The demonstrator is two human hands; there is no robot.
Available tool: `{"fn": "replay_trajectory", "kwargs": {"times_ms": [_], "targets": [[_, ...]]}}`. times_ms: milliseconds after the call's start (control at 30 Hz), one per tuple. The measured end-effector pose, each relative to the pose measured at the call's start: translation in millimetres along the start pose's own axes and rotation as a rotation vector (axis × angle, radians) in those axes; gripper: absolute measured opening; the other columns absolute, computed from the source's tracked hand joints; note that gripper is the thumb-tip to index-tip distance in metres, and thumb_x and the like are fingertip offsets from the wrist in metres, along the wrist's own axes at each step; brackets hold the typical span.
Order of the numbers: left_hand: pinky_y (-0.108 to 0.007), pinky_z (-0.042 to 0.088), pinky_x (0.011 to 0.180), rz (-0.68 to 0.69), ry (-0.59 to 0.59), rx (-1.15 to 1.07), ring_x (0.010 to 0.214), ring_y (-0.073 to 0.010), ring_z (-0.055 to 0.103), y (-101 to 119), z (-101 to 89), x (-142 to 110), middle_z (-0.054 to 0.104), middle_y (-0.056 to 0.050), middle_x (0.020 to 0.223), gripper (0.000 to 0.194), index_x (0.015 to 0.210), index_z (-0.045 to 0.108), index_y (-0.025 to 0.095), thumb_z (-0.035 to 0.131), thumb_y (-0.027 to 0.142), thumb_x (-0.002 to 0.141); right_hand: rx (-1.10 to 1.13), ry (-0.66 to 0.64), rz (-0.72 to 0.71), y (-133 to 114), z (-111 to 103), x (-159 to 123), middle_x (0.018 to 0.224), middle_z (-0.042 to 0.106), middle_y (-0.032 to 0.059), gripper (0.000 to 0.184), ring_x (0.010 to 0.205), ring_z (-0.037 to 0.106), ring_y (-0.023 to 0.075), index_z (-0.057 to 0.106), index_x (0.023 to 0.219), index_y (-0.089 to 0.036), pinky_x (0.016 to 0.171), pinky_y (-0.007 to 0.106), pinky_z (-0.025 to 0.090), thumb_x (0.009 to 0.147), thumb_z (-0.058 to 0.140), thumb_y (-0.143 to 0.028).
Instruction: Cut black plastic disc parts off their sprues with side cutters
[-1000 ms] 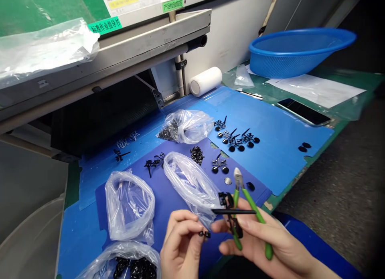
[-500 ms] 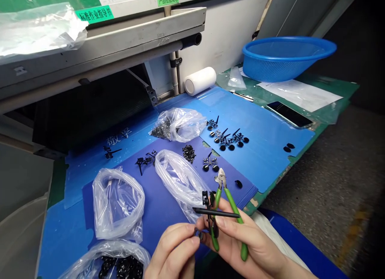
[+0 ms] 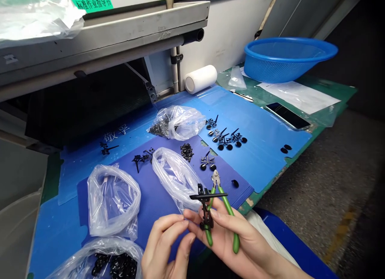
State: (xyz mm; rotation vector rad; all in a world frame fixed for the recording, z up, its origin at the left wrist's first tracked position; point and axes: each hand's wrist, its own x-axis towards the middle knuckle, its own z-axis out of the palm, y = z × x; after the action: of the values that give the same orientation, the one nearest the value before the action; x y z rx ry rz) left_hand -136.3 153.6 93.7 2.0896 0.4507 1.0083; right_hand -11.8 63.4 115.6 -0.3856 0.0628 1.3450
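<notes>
My right hand (image 3: 240, 231) pinches a black moulded plastic sprue (image 3: 205, 209) with small parts on it, a long rod across its top. The same hand holds green-handled side cutters (image 3: 231, 215), jaws pointing away from me and handles spread. Close to the sprue is my left hand (image 3: 168, 239), its fingers bent and its thumb apart from the forefinger. Nothing shows between them. Just beyond lies a clear plastic bag (image 3: 176, 176), partly behind the sprue. Another black sprue with round discs (image 3: 208, 162) rests past the cutters' jaws.
Open clear bags (image 3: 114, 203) stand at left; the nearest bag (image 3: 69, 267) contains black parts. Further back are a bag of small black pieces (image 3: 180, 122), a loose pile (image 3: 187, 151) and several sprues (image 3: 228, 139). A phone (image 3: 287, 115), white roll (image 3: 201, 78) and blue basket (image 3: 288, 64) lie beyond.
My left thumb and forefinger have parted from the small black piece they pinched at the sprue. The sprue has turned and risen slightly in my right hand. The view has shifted a little.
</notes>
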Motion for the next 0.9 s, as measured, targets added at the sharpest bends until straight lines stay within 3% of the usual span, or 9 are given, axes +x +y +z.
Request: {"fn": "replay_trajectory", "kwargs": {"times_ms": [167,367,467,533,633,700,800,900], "targets": [[-0.026,0.046,0.068,0.084,-0.086,0.052,0.081,-0.0169,0.051,-4,-0.4,5,0.051,-0.007,0.088,0.025,0.095,0.056,0.011,0.06,0.001,0.073,0.046,-0.007,0.037,-2,-2,4,0.089,0.062,0.0066,0.011,0.11,0.045,0.0224,0.063,0.085,-0.017,0.093,0.038,0.031,0.086,0.055,-0.01],[-0.028,0.041,0.062,-0.094,-0.213,0.047,0.074,-0.0163,0.046,4,6.0,12,0.044,-0.004,0.081,0.026,0.1,0.057,0.019,0.055,0.005,0.078,-0.086,0.042,0.035,-4,1,4,0.089,0.063,0.0077,0.002,0.104,0.049,0.0244,0.064,0.083,-0.015,0.087,0.036,0.037,0.081,0.064,-0.015],[-0.027,0.039,0.065,-0.182,-0.22,-0.024,0.074,-0.0156,0.046,6,8.4,13,0.045,-0.003,0.079,0.021,0.095,0.059,0.021,0.053,0.007,0.079,-0.119,0.061,0.03,-4,3,4,0.093,0.062,0.0087,0.002,0.105,0.048,0.0252,0.064,0.082,-0.014,0.086,0.036,0.038,0.08,0.064,-0.016],[-0.023,0.038,0.064,-0.373,-0.196,-0.185,0.071,-0.0132,0.046,6,9.6,12,0.047,-0.002,0.077,0.016,0.088,0.063,0.021,0.056,0.01,0.079,-0.079,0.054,0.034,-5,3,3,0.096,0.061,0.0078,0.005,0.108,0.046,0.025,0.064,0.086,-0.016,0.087,0.036,0.037,0.081,0.062,-0.013],[-0.015,0.034,0.055,-0.829,-0.152,-0.739,0.063,-0.0082,0.044,4,10.5,11,0.046,-0.001,0.07,0.003,0.073,0.067,0.016,0.069,0.017,0.071,-0.054,0.067,-0.013,-7,0,3,0.098,0.06,0.0062,0.011,0.11,0.043,0.0248,0.062,0.087,-0.018,0.09,0.038,0.035,0.083,0.058,-0.009],[-0.012,0.026,0.042,-1.044,-0.133,-1.06,0.048,-0.0029,0.032,2,10.4,10,0.04,0.002,0.061,0.014,0.07,0.065,0.014,0.072,0.026,0.069,-0.109,0.097,-0.06,-7,-2,2,0.101,0.059,0.0067,0.011,0.11,0.043,0.0248,0.062,0.088,-0.018,0.091,0.039,0.034,0.086,0.055,-0.009],[-0.011,0.011,0.034,-1.206,-0.102,-1.3,0.042,-0.0021,0.01,2,10.5,10,0.029,0.006,0.055,0.023,0.07,0.062,0.015,0.073,0.035,0.067,-0.215,0.136,-0.086,-7,-5,1,0.105,0.056,0.0067,0.014,0.11,0.042,0.0238,0.061,0.092,-0.018,0.093,0.038,0.033,0.089,0.051,-0.009],[-0.009,0.013,0.033,-1.286,-0.029,-1.476,0.044,-0.0022,0.013,3,12.2,11,0.034,0.004,0.059,0.024,0.069,0.063,0.013,0.078,0.03,0.062,-0.259,0.153,-0.085,-6,-5,1,0.107,0.055,0.0061,0.015,0.11,0.042,0.0237,0.06,0.092,-0.019,0.093,0.038,0.033,0.09,0.049,-0.009]]}}
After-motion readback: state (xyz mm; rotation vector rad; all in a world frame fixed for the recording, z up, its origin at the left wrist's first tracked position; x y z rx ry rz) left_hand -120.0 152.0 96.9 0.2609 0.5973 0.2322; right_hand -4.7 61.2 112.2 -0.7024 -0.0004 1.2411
